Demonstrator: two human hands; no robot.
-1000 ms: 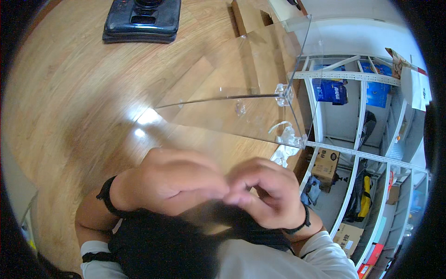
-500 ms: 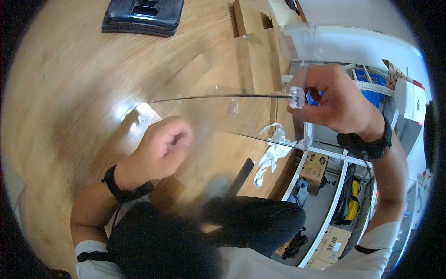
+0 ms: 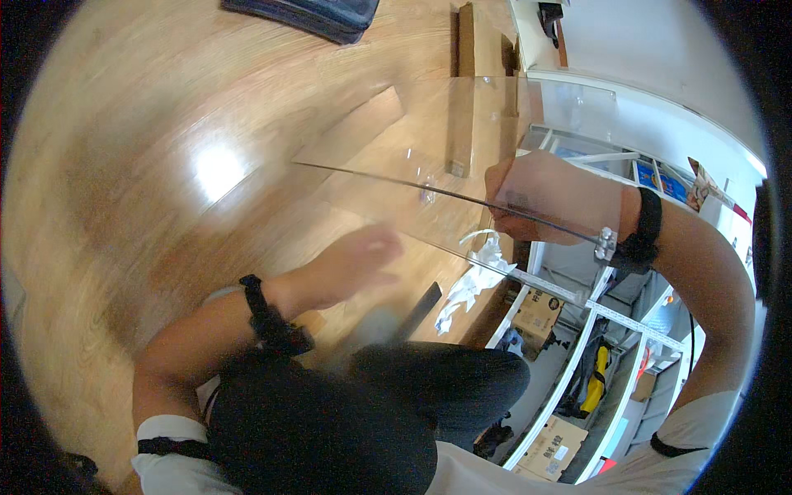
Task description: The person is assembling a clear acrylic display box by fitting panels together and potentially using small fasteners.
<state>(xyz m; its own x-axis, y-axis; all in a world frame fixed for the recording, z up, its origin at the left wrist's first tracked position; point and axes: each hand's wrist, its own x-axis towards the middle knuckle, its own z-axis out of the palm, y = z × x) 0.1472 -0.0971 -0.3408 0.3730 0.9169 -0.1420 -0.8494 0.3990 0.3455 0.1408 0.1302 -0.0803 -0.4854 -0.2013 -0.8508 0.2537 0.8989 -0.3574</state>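
Now, rack holding cartons; right hand behind clear panel.

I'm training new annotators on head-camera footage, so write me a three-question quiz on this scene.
1. Which hand does the dark edge of the clear panel cross in the picture?
2. True or false: the left hand is apart from the crumpled white sheet.
3. What colour are the wristbands? A) red B) black C) yellow

Key:
1. The right hand.
2. True.
3. B
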